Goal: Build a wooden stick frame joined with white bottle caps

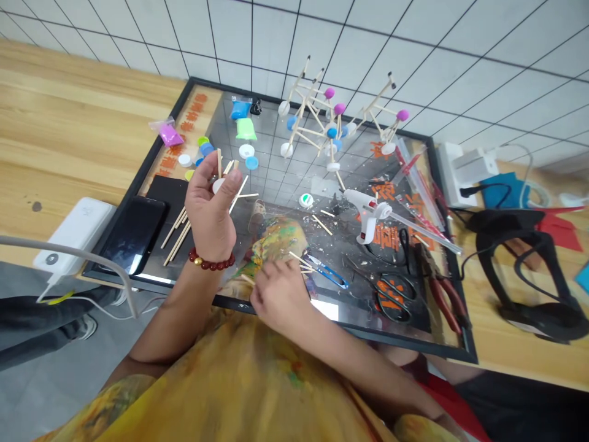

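Observation:
My left hand, with a beaded bracelet at its wrist, is raised over the glass-topped board. Its thumb and fingers close round a small stick piece with a white wheel-like disc; short stick ends rise above the fingertips. Low over the board's near edge, my right hand has its fingers curled down. A wooden stick pokes out at its fingertips, though the grip itself is hidden. More thin sticks lie just beyond the knuckles, beside a blue-handled cutter.
Stick models with coloured balls stand at the back. A white glue gun, scissors and red-handled pliers lie to the right. A phone, power bank and cable are at left; clay packets lie behind.

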Demonstrator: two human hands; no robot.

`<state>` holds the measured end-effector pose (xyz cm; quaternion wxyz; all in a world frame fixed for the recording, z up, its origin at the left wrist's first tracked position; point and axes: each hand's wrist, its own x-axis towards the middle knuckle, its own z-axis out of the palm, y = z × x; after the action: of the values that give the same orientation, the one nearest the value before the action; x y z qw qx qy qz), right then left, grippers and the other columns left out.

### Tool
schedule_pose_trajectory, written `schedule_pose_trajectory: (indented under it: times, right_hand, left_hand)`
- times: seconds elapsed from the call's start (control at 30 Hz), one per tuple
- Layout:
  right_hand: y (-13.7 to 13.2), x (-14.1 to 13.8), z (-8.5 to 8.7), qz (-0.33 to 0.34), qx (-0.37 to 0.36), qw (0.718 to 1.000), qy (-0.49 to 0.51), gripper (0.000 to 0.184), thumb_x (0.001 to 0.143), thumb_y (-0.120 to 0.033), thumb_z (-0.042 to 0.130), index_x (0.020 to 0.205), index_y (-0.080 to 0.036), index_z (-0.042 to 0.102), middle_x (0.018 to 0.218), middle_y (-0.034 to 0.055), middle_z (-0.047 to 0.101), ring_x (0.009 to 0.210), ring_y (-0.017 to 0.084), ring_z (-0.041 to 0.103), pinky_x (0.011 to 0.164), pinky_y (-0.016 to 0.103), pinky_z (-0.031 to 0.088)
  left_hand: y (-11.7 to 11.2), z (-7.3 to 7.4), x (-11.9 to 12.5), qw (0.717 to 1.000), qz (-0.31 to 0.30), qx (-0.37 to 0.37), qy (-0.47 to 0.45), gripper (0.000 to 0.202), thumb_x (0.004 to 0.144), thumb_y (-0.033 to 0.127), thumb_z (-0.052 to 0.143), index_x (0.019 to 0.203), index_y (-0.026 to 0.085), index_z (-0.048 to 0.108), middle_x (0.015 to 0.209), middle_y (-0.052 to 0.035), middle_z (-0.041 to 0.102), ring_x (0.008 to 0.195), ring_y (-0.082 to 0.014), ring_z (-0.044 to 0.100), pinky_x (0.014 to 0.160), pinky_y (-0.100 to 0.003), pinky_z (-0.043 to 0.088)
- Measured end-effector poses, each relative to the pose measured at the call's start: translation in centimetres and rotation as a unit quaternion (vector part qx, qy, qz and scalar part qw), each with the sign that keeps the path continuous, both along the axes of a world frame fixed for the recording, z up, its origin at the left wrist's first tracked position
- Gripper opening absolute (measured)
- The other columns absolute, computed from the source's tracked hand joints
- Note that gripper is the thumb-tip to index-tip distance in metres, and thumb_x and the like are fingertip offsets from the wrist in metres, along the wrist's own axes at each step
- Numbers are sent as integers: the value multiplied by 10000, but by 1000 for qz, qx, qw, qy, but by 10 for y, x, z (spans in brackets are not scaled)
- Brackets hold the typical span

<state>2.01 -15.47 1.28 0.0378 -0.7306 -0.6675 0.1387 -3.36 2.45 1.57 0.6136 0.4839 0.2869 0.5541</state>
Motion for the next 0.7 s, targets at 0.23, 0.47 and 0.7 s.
schedule_pose_trajectory:
  times: [0.23, 0.47, 0.7]
  right_hand:
    - [3, 92, -7, -265, 41, 960, -78, 185, 888, -214, 571, 837, -141, 733, 916, 156, 756, 898, 288, 671, 795, 397, 435]
    - [10, 111, -18, -318, 103, 892, 304, 90, 773, -274, 611, 746, -210, 667, 682, -2, 696, 612, 150, 602, 631, 271, 448]
    - [32, 92, -32, -265, 90, 939, 199, 195, 814, -222, 623, 952, -206, 759, 741, 16, 725, 665, 174, 632, 672, 294, 439]
  left_hand:
    - [-2, -21, 7, 990, -51, 68, 113, 517, 768, 480, 889, 1231, 329, 714, 1178, -29, 685, 1091, -210, 682, 883, -332, 595]
    - [-10, -26, 3, 855, -183, 289, 389, 512, 700, 269, 887, 1187, 209, 741, 1167, -68, 640, 1078, -234, 667, 991, -421, 581]
    - [-15, -31, 8, 770, -224, 332, 496, 475, 739, 276, 837, 1196, 194, 737, 1173, -99, 644, 1133, -288, 646, 1017, -459, 542]
